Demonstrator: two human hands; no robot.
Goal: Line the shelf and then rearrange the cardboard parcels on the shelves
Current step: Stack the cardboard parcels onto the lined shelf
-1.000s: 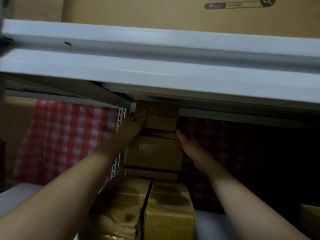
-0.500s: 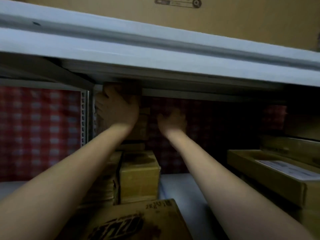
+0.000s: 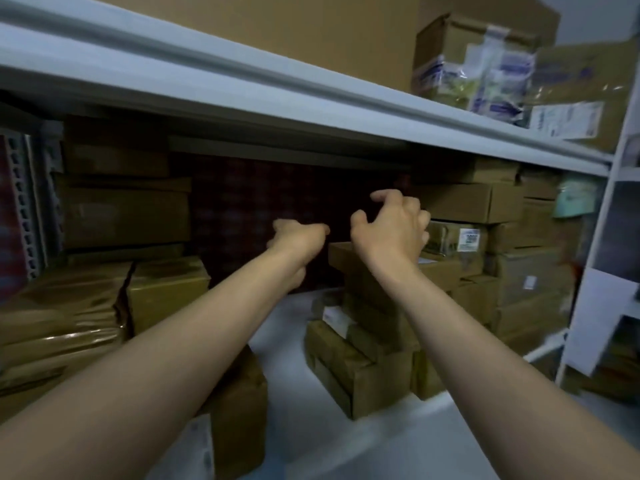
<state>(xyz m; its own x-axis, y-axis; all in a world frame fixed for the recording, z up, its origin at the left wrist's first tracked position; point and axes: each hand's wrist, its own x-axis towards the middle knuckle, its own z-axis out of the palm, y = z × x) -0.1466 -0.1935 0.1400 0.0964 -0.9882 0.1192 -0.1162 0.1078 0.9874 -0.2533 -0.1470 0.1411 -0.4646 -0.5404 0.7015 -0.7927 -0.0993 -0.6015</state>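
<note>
- While both hands hover in the gap between two stacks, neither touches a parcel — the left stack [image 3: 124,216] of cardboard parcels sits well apart from the left hand [image 3: 299,239], the right stack [image 3: 474,202] just beside the right hand [image 3: 391,230].
- Right fingers [image 3: 384,195] are spread and loosely hooked, holding nothing; left fingers [image 3: 322,230] droop loosely curled, also empty.
- The white shelf [image 3: 284,341] carries front parcels [image 3: 360,368] nearer the camera; a checked cloth [image 3: 277,195] hangs at its back.
- The upper shelf [image 3: 242,88] holds a large box [image 3: 311,29] and a taped box [image 3: 474,60].
</note>
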